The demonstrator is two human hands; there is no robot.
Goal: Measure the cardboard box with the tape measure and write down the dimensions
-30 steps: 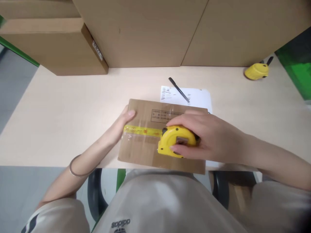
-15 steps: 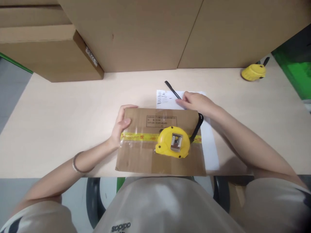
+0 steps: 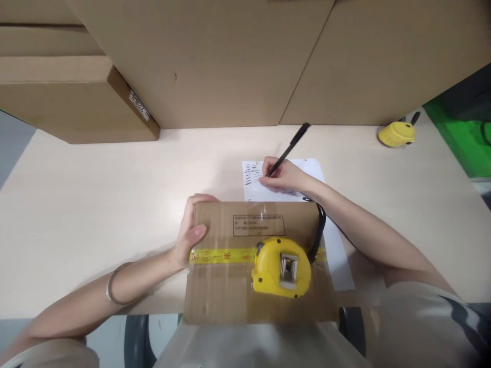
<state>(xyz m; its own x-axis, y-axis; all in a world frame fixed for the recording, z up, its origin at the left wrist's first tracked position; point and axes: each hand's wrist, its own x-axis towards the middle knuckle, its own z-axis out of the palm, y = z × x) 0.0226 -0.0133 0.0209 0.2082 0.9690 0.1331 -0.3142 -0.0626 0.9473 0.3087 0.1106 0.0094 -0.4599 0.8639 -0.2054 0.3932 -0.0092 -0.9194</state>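
Note:
A flat cardboard box (image 3: 230, 286) lies at the table's near edge, sealed with yellow printed tape. A yellow tape measure (image 3: 282, 267) rests on top of it, its black strap looping off the right side. My left hand (image 3: 190, 230) grips the box's left edge, fingers curled over the far corner and thumb on top. My right hand (image 3: 282, 176) is closed round a black pen (image 3: 288, 150), whose tip touches a white printed sheet (image 3: 307, 171) lying just beyond the box.
Large cardboard boxes (image 3: 215, 61) stand along the table's back, with another carton (image 3: 72, 97) at the back left. A second yellow tape measure (image 3: 397, 134) sits at the back right. The light wooden table (image 3: 84, 194) ends beside a green surface (image 3: 468, 138) on the right.
My right hand let go of the tape measure, left it on the box, reached to the sheet and picked up the pen. The left hand stayed on the box edge.

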